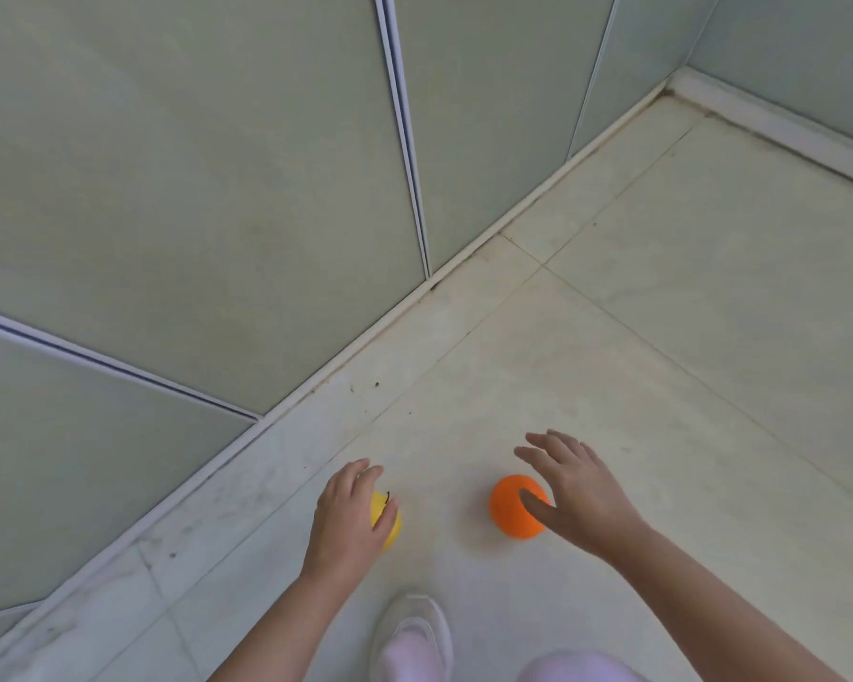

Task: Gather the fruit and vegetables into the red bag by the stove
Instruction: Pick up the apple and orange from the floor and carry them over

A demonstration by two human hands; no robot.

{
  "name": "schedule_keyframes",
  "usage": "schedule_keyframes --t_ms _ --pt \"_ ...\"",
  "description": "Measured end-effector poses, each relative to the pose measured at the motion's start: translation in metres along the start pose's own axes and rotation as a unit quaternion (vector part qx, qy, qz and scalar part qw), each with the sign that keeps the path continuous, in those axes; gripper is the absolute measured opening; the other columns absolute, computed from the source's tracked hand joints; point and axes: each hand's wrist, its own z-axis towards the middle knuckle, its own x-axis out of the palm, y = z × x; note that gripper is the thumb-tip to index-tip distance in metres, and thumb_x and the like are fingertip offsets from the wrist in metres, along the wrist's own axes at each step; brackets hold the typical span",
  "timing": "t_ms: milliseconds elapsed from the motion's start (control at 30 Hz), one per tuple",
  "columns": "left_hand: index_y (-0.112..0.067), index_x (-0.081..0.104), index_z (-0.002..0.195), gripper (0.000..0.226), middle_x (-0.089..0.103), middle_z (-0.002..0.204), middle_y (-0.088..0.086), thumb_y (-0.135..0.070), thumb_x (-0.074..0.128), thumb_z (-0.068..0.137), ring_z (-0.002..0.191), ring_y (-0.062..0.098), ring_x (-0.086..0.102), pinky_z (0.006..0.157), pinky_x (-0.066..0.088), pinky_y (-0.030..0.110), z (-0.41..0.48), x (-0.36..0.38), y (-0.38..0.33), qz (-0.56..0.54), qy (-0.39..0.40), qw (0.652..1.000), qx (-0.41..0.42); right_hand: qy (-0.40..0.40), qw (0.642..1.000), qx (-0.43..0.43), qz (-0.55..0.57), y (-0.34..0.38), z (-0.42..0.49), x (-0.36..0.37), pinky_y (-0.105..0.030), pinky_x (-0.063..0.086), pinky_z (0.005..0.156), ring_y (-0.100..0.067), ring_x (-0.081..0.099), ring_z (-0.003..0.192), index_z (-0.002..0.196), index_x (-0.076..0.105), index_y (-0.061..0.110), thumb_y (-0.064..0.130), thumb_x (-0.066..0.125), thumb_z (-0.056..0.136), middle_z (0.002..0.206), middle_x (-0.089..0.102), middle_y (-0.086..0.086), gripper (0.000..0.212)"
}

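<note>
A yellow apple-like fruit [387, 521] with a short dark stem lies on the pale tiled floor. My left hand [348, 519] curls over it from the left, with fingers wrapped around its top. An orange [510, 509] sits on the floor a little to the right. My right hand [572, 489] hovers over its right side with fingers spread, the thumb lying across the fruit. The red bag and the stove are out of view.
Grey-green cabinet doors [217, 214] rise on the left, meeting the floor at a white skirting strip [346, 356]. Another wall and skirting close the far right corner. My white shoe [414, 632] stands just behind the fruit. Open tiled floor [685, 312] stretches to the right.
</note>
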Motion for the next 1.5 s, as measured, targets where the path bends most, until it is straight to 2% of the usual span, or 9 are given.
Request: schedule_keyframes --t_ms 67,167,233,467,700,1067,1300,1400,1500 --pt "-0.006 0.058 0.119 0.054 0.051 0.129 0.011 -0.043 0.047 0.08 0.121 0.029 0.044 0.097 0.037 0.041 -0.001 0.016 0.012 -0.009 0.004 1.0 -0.009 0.021 0.999 0.014 0.02 -0.008 0.002 0.023 -0.049 0.048 0.086 -0.036 0.056 0.109 0.11 0.062 0.014 0.031 0.068 0.068 0.115 0.063 -0.011 0.045" --pt "-0.006 0.056 0.121 0.043 0.049 0.131 0.012 -0.029 0.061 0.085 0.123 0.03 0.042 0.097 0.037 0.042 -0.002 0.038 0.027 -0.025 0.006 0.999 -0.02 0.055 0.997 0.042 0.044 -0.016 0.001 0.047 -0.037 0.034 0.1 -0.025 0.038 0.127 0.127 0.05 0.021 0.036 0.064 0.079 0.135 0.048 -0.004 0.052" --pt "-0.006 0.056 0.12 0.043 0.049 0.131 0.013 -0.027 0.064 0.084 0.123 0.03 0.042 0.096 0.037 0.042 -0.003 0.048 0.033 -0.032 0.005 0.999 -0.02 0.083 0.994 0.054 0.047 -0.021 -0.001 0.054 -0.031 0.03 0.102 -0.019 0.031 0.131 0.132 0.043 0.025 0.04 0.06 0.081 0.14 0.04 0.002 0.055" --pt "-0.008 0.056 0.121 0.051 0.044 0.134 0.015 -0.021 0.075 0.076 0.121 0.033 0.04 0.096 0.039 0.042 -0.007 0.074 0.045 -0.064 -0.013 0.995 -0.072 0.105 0.989 0.073 0.076 -0.024 -0.004 0.068 -0.029 0.032 0.099 -0.017 0.03 0.129 0.133 0.041 0.028 0.04 0.064 0.079 0.141 0.037 0.003 0.06" --pt "-0.013 0.049 0.128 0.064 0.034 0.139 0.011 -0.026 0.077 0.073 0.127 0.028 0.033 0.096 0.037 0.036 -0.012 0.081 0.046 -0.094 -0.015 0.987 -0.13 0.12 0.984 0.086 0.099 -0.016 -0.005 0.082 -0.029 0.037 0.096 -0.019 0.03 0.128 0.133 0.039 0.028 0.038 0.065 0.078 0.143 0.031 0.003 0.061" --pt "-0.014 0.046 0.129 0.07 0.039 0.131 0.009 -0.025 0.079 0.068 0.116 0.028 0.042 0.093 0.041 0.037 -0.02 0.084 0.049 -0.125 -0.018 0.979 -0.161 0.141 0.97 0.111 0.161 -0.015 -0.013 0.097 -0.025 0.036 0.093 -0.022 0.033 0.125 0.134 0.036 0.03 0.034 0.069 0.075 0.142 0.026 -0.002 0.067" --pt "-0.015 0.049 0.125 0.067 0.043 0.123 0.005 -0.022 0.081 0.066 0.113 0.025 0.045 0.088 0.042 0.033 -0.022 0.082 0.049 -0.149 -0.036 0.973 -0.173 0.117 0.962 0.134 0.205 -0.016 -0.015 0.101 -0.026 0.04 0.089 -0.022 0.04 0.115 0.13 0.043 0.026 0.029 0.073 0.072 0.128 0.035 -0.001 0.065" --pt "-0.013 0.051 0.121 0.064 0.043 0.115 0.001 -0.013 0.082 0.065 0.108 0.021 0.048 0.084 0.038 0.027 -0.023 0.071 0.044 -0.205 -0.084 0.958 -0.183 0.075 0.956 0.136 0.249 -0.015 -0.014 0.095 -0.022 0.039 0.084 -0.019 0.045 0.109 0.126 0.047 0.024 0.025 0.075 0.07 0.118 0.037 0.004 0.062" --pt "-0.016 0.051 0.118 0.062 0.043 0.112 -0.003 -0.009 0.082 0.065 0.1 0.015 0.049 0.083 0.037 0.025 -0.023 0.052 0.034 -0.252 -0.124 0.942 -0.185 0.029 0.95 0.139 0.277 -0.012 -0.01 0.079 -0.017 0.038 0.08 -0.015 0.047 0.103 0.123 0.049 0.024 0.022 0.077 0.069 0.118 0.039 0.005 0.061"
